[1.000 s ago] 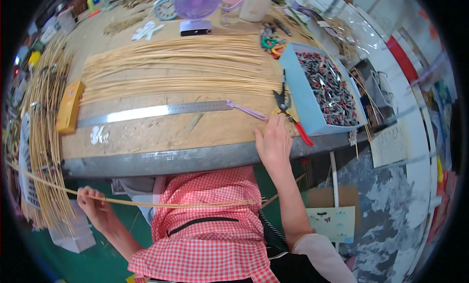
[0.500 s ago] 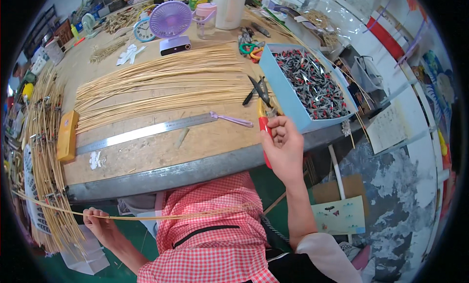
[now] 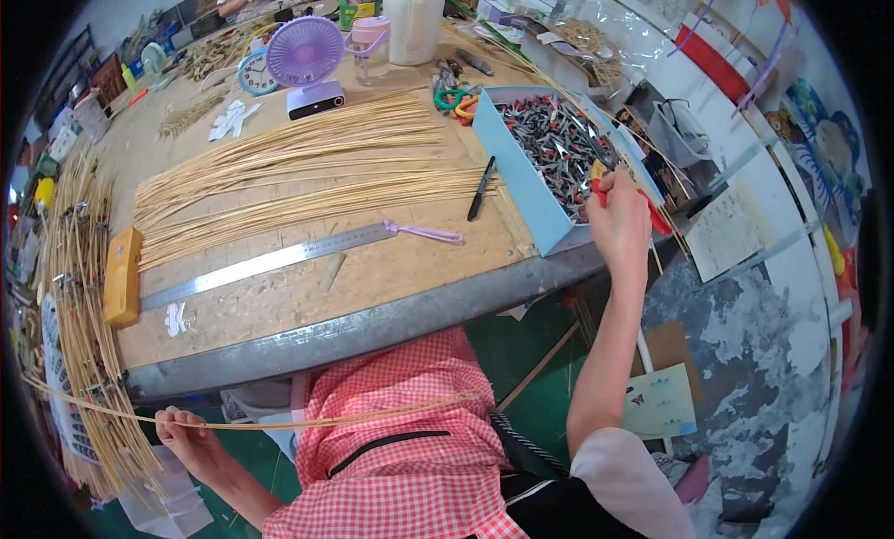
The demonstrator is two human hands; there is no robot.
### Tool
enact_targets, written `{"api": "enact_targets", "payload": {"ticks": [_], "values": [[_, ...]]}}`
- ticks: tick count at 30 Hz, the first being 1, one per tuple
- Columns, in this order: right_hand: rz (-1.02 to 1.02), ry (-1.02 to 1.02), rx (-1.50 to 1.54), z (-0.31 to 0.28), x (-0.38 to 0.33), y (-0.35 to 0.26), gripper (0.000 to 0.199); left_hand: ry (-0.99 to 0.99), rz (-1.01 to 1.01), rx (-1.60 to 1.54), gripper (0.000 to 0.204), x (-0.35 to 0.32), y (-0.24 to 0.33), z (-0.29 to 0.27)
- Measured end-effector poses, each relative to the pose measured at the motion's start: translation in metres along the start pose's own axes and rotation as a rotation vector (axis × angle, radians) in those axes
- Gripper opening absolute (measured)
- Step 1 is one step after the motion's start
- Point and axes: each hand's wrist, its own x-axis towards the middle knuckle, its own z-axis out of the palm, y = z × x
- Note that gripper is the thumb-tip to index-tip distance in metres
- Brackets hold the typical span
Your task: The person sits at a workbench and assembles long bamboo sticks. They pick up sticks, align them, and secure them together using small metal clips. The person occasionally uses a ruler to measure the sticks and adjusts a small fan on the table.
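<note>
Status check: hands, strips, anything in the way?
Left hand gripping strips. Right hand holding shears at blue box. Strips' left end crossing the bundle.

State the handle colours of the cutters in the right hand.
The handles are red and yellow, seen in the head view.

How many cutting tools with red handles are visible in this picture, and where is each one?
1: the metal cutter with red-and-yellow handles is in the right hand, at the near side of the open light-blue rectangular box. Others may be hidden in the clutter.
</note>
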Motion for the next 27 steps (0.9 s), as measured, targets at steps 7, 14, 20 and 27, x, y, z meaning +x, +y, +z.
{"api": "enact_targets", "payload": {"ticks": [7, 14, 20, 27], "values": [[0.046, -0.093, -0.303, 0.033, 0.034, 0.07, 0.018, -0.064, -0.045, -0.051, 0.021, 0.004, -0.006, -0.002], [-0.013, -0.024, -0.481, 0.047, 0.037, 0.059, 0.015, 0.048, -0.024, 0.05, 0.026, -0.004, 0.0, -0.01], [-0.338, -0.129, 0.504, -0.01, -0.058, -0.067, 0.011, 0.093, -0.03, 0.178, 0.021, 0.002, 0.005, 0.047], [-0.755, -1.002, 1.011, 0.007, -0.189, -0.185, 0.016, 0.068, -0.179, -0.01, 0.013, -0.005, 0.016, 0.063]]}}
